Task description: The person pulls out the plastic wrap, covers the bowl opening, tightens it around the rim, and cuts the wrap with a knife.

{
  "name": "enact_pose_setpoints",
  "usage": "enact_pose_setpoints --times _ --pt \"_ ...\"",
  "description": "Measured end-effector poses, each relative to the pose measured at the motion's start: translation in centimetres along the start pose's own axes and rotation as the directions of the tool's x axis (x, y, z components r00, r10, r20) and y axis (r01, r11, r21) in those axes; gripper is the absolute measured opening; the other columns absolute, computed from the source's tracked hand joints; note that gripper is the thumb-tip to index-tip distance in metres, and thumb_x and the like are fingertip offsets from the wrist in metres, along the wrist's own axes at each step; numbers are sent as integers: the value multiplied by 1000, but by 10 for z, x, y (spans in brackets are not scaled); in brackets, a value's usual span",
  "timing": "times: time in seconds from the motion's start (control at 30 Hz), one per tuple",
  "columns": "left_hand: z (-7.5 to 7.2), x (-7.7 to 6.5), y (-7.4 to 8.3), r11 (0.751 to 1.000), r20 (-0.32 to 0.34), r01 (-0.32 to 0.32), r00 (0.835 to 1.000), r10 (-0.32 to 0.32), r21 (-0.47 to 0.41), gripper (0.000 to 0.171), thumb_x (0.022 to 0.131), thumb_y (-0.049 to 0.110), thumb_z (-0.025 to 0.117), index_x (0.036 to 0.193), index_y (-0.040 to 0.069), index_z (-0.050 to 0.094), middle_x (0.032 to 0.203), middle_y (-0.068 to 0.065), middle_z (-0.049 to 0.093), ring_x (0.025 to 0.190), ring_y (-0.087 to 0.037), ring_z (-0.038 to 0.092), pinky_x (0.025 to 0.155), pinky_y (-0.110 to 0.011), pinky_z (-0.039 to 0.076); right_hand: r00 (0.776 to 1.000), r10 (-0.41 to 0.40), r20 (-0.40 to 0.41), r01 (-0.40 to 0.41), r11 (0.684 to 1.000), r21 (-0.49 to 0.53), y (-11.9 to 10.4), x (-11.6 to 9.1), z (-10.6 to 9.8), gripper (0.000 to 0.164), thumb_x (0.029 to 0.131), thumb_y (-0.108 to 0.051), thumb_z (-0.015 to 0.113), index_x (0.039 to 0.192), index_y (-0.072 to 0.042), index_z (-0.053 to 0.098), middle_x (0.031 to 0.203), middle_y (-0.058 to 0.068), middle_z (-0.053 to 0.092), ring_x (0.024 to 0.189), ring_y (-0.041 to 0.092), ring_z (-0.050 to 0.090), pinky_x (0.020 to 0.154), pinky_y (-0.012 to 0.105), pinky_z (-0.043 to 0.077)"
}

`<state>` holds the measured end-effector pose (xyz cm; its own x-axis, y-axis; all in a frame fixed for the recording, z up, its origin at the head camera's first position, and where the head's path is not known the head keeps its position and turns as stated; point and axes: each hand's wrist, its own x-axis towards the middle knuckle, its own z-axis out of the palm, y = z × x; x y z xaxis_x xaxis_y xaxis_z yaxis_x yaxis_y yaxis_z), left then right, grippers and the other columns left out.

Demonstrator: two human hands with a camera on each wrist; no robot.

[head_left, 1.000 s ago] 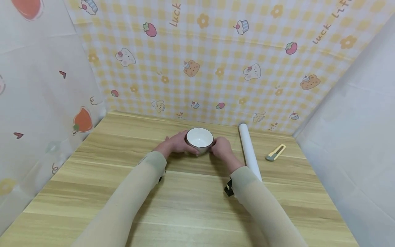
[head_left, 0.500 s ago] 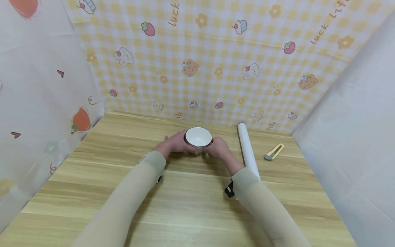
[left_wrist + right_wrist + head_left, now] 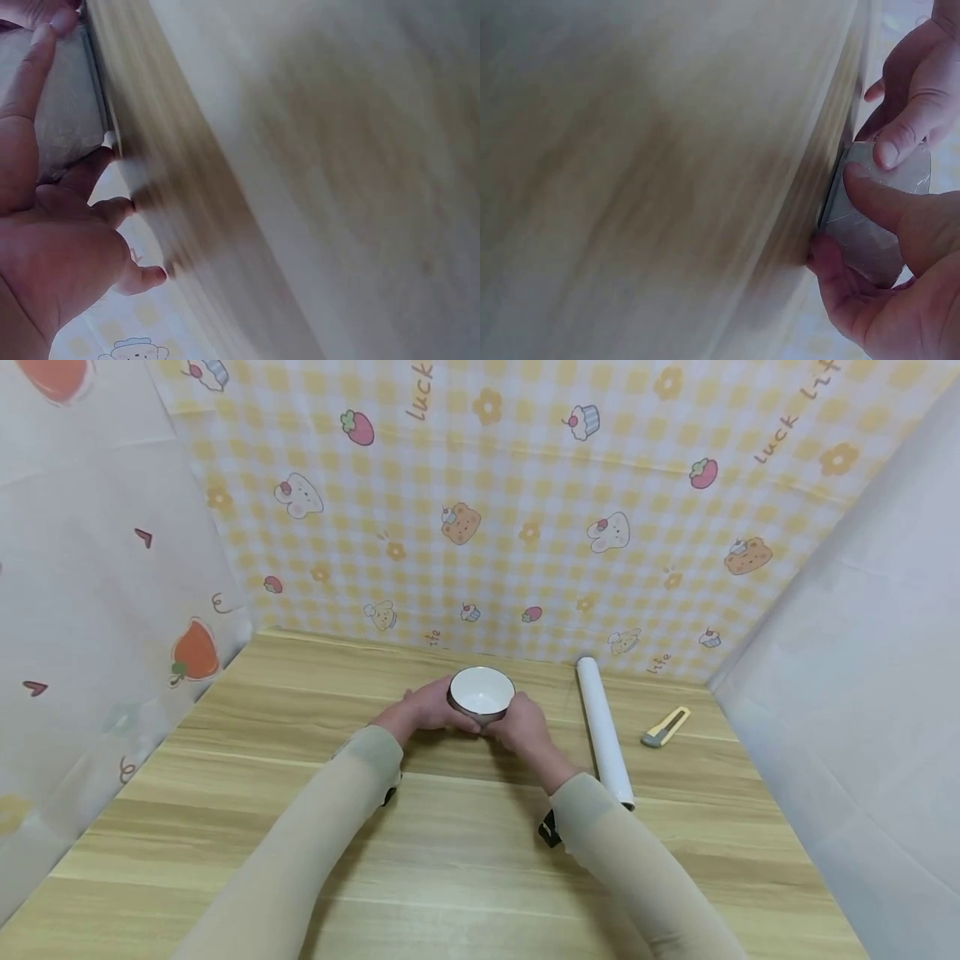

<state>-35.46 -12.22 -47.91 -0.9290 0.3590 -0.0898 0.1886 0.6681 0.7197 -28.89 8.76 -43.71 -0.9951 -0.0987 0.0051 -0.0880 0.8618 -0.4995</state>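
Observation:
A small bowl (image 3: 482, 692) with a white inside and a dark rim sits upright near the back of the wooden table. My left hand (image 3: 435, 706) holds its left side, the thumb across the front and the fingers spread behind, as the left wrist view shows. From the right, my right hand (image 3: 523, 724) grips the bowl with its thumb on the front wall and its other fingers curled low around the side. Both thumbs lie close together there. In the right wrist view, shiny, wrinkled clear film (image 3: 870, 244) covers the bowl's grey outer wall.
A long white roll (image 3: 606, 735) lies to the right of the right hand, its near end by the sleeve. Farther right is a yellow utility knife (image 3: 665, 727) with a grey end. A yellow checked cloth (image 3: 525, 527) hangs along the table's back edge.
My right hand has shifted from the bowl's right side round toward its front, its thumb now beside the left thumb. The bowl and left hand have hardly moved.

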Motion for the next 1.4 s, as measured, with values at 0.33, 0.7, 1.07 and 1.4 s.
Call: enact_pose_setpoints --times 0.33,0.7,1.07,1.4 --pt "-6 -20 28 999 -1 39 999 -39 15 112 65 47 107 160 22 53 156 -6 65 148 -39 54 124 -86 1 1000 0 -29 0 1000 -7 18 12 -5 14 84 -14 92 84 -3 83 78 5 76 79 24 64 77 37 58" --pt "13 10 -3 999 -25 32 999 -32 14 118 57 57 108 158 28 53 153 0 66 146 -32 55 123 -87 -2 994 105 18 -107 990 97 23 12 -16 16 94 -8 74 100 -5 89 87 7 81 88 23 66 69 22 46" --pt "6 -39 46 995 11 103 995 -103 16 104 86 43 95 160 -3 38 160 -24 54 154 -42 49 136 -67 -5 979 201 30 -203 958 205 31 9 -14 19 95 -9 72 103 -1 87 99 13 84 89 19 67 65 18 45" --pt "5 -41 43 997 41 79 996 -79 -9 110 87 41 95 166 1 30 166 -22 48 160 -42 42 136 -68 -5 979 164 123 -180 975 128 46 19 -15 22 98 -17 70 87 -5 85 79 0 70 76 16 58 65 23 46"
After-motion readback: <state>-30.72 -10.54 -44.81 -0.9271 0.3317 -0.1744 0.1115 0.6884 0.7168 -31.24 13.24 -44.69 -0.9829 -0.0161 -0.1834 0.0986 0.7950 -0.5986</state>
